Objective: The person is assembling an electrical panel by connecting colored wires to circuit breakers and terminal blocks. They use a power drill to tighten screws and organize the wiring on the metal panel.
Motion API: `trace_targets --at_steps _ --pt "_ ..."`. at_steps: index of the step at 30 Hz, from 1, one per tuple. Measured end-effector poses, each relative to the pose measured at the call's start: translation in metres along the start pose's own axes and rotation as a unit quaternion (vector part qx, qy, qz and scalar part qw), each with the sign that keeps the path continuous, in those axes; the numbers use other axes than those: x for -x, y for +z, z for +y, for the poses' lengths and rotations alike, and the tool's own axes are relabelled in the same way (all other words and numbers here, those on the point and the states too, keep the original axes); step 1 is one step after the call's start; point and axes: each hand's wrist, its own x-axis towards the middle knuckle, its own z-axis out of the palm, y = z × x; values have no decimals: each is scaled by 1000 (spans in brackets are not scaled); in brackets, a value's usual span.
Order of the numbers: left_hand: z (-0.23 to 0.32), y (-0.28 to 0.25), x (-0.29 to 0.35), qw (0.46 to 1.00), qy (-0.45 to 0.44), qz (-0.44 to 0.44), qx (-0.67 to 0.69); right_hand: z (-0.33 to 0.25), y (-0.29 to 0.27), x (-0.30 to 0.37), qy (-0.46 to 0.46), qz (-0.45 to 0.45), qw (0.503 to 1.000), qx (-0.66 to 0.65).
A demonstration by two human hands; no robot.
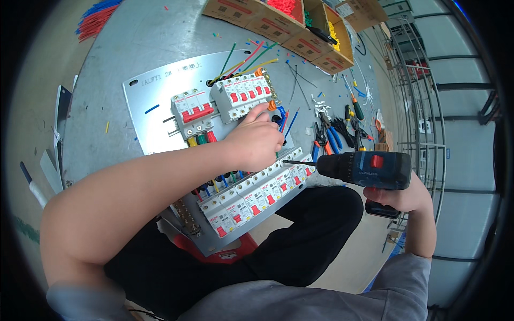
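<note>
My right hand (393, 199) grips a black cordless drill (369, 168) with a red button. Its long thin bit (300, 162) points left, the tip at the upper edge of the row of white circuit breakers (257, 198) with red levers. My left hand (256, 140) is closed, fingers curled, beside blue and red wires (286, 125) above that row; whatever the fingers hold is hidden. Beyond it stand a block of breakers (243, 96) with red levers and a larger breaker (193, 112) with one wide red lever. All sit on a metal mounting plate (147, 96).
Cardboard boxes (278, 27) of red, green and yellow small parts line the table's far edge. Pliers (321, 136) and screwdrivers (356, 104) lie to the right, among wire scraps. Red and blue wires (96, 24) are bundled at the far left. A metal rack (417, 96) stands right.
</note>
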Motion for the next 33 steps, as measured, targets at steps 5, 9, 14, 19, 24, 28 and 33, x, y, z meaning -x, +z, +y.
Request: trace_targets --at_steps 5,9,14,19,24,28,33 --pt "0 0 -1 1000 -9 4 0 -7 -4 -15 -7 -23 1000 13" --pt "0 0 0 1000 1 -5 -20 -10 -14 -21 -131 -18 974 185" --pt "4 -5 -2 999 -8 -29 -32 -14 -23 -31 -142 -18 962 231" --pt "4 -4 -2 999 -10 -22 -26 -6 -26 -34 -173 -39 956 235" --pt "4 -2 -2 999 -14 -17 -33 -38 -31 -44 -119 -91 966 213" --pt "6 -6 -3 998 -18 -28 -61 -38 -45 -51 -114 -119 971 176" --pt "9 -4 -3 997 0 -19 -77 19 -98 4 -316 50 934 158"
